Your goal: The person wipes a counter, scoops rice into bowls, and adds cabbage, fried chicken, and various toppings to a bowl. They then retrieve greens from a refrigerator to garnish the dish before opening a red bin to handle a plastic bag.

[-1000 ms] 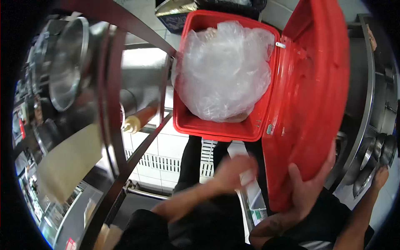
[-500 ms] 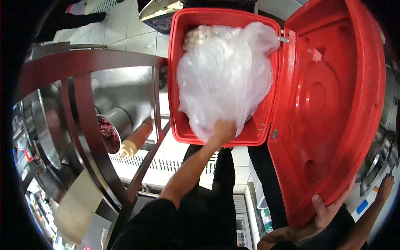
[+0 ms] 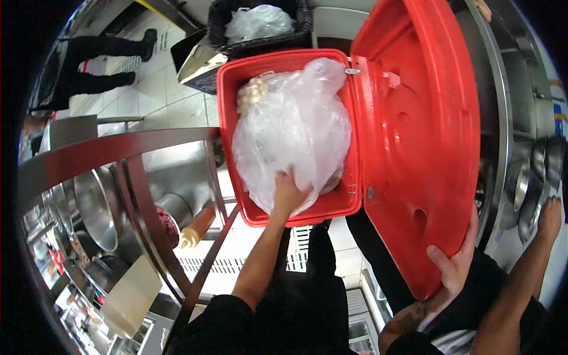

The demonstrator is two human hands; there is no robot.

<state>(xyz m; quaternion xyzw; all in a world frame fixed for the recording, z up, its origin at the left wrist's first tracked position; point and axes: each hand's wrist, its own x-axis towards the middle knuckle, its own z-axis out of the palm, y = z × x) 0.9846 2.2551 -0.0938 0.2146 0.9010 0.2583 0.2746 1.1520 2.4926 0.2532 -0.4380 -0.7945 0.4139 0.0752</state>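
A red plastic box (image 3: 236, 148) stands open in front of me, its hinged red lid (image 3: 426, 130) swung up to the right. A bulging clear plastic bag (image 3: 290, 130) fills the box, with pale lumps of food showing at its far left corner. My left hand (image 3: 288, 192) reaches over the near rim and grips the bag's near end. At the lower right, my right hand (image 3: 451, 267) holds the lid's near edge, fingers curled around it.
A black bin (image 3: 260, 26) lined with a white bag stands beyond the box. A steel counter (image 3: 118, 154) with bowls, a squeeze bottle (image 3: 198, 225) and a tub of red food (image 3: 168, 228) lies left. Another person's hand (image 3: 550, 216) rests near steel bowls (image 3: 532, 171) at the right. Someone's legs (image 3: 97, 47) stand far left.
My left hand went from below the box up onto the bag and took hold of it. The lid has opened wider, and the view has shifted so the box sits further left.
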